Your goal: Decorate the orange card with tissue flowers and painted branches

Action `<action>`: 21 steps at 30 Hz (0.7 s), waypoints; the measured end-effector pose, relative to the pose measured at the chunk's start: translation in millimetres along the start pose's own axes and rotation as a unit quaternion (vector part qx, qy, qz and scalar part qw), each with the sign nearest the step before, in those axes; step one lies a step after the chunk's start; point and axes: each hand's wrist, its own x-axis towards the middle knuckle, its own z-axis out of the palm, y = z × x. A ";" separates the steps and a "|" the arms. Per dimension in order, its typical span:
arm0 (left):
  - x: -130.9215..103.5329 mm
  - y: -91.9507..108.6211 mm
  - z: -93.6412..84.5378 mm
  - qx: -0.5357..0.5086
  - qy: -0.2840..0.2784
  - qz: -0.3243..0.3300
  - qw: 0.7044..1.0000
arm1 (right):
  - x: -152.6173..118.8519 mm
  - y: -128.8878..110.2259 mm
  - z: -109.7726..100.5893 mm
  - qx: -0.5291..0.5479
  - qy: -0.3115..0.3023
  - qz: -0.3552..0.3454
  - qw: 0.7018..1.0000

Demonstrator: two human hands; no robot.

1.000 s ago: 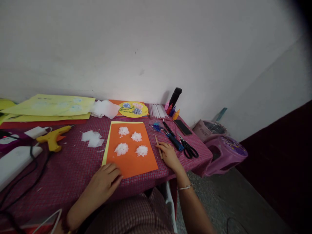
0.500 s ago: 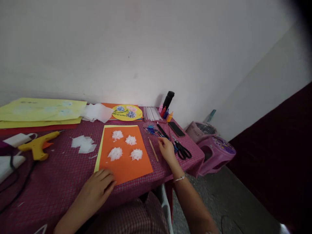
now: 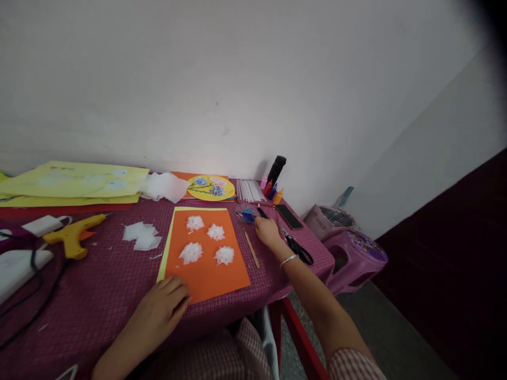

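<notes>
An orange sheet of paper (image 3: 209,279) lies over a pale yellow sheet (image 3: 165,256), with several white ruffled paper flowers (image 3: 191,253) on it. My left hand (image 3: 168,303) rests at the sheet's lower left corner, fingers loosely bent and apart, holding nothing. To the right, my right hand (image 3: 268,231) reaches over the table, its fingers drawn together beside a blue item in clear plastic (image 3: 249,215) and a black pen (image 3: 262,212). Whatever those fingertips hold is hidden. A wooden pencil-like stick (image 3: 252,249) lies left of that hand, and black-handled scissors (image 3: 300,250) lie right of it.
At left are a yellow glue gun (image 3: 70,237), a white power strip (image 3: 26,266) and cut white paper pieces (image 3: 143,235). Glue sticks (image 3: 249,191), paint bottles (image 3: 279,196) and a phone (image 3: 289,216) sit at the back right. A pink stool (image 3: 348,266) stands beyond the table.
My right hand has moved slightly forward and left, toward the blue item and pens, and its fingers have drawn in. My left hand stays at the paper's corner. The view has shifted slightly.
</notes>
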 end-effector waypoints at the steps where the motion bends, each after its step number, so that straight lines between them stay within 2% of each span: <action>1: -0.2 -0.2 0.2 -0.001 0.000 0.000 1.000 | -0.1 1.0 0.8 0.007 0.000 -0.001 1.000; 8: -4.4 -4.2 5.9 -0.006 -0.020 -0.021 1.000 | -12.6 7.8 -7.2 0.133 0.067 -0.026 0.989; 11: -4.1 -2.6 5.6 -0.010 -0.027 -0.028 0.999 | -15.1 7.9 -12.3 0.232 0.111 -0.035 0.966; 13: -3.2 -0.8 4.5 -0.010 -0.035 -0.032 0.999 | -16.7 5.7 -13.6 0.315 0.131 -0.033 0.940; 15: -2.6 0.6 3.4 -0.008 -0.040 -0.037 0.998 | -20.5 1.5 -13.0 0.452 0.143 -0.027 0.880; 18: -2.6 1.7 2.8 -0.004 -0.043 -0.039 0.998 | -30.9 -6.3 -9.5 0.681 0.150 -0.003 0.717; 21: -3.0 1.6 2.6 -0.002 -0.044 -0.040 0.998 | -41.3 -12.3 -5.1 0.796 0.146 0.029 0.587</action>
